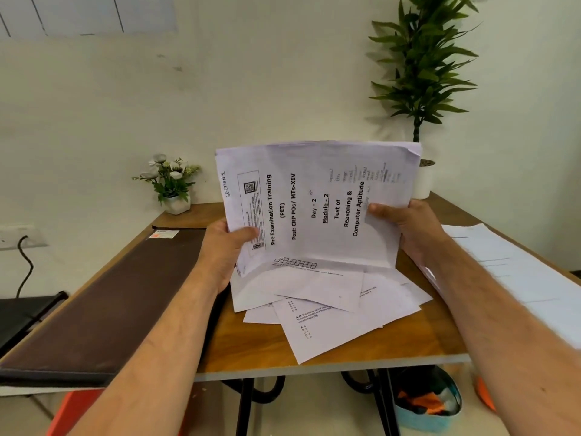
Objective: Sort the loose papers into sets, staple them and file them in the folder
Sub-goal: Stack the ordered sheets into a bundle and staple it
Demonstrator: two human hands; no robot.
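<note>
Held upright over the middle of the bench (418, 347): a sheaf of papers (317, 206), turned sideways so the printed title runs bottom to top, long axis left to right. Gripped at both short ends: left hand (221, 250) with thumb across the front at the lower left corner, right hand (408, 228) with thumb on the front at the right edge. Directly beneath, touching the sheaf's lower edge: loose papers (333, 313) fanned untidily on the wood. Off to the left, just beside the left forearm: a closed dark folder (103, 306), long axis running away from the viewer, nearer the left hand by a good margin. On the right, another stack of sheets (509, 272) partly under the right forearm. No stapler in sight. At the bench's back corners, a small flower pot (171, 184) and a tall leafy plant (421, 67) against a plain pale wall (220, 89).
</note>
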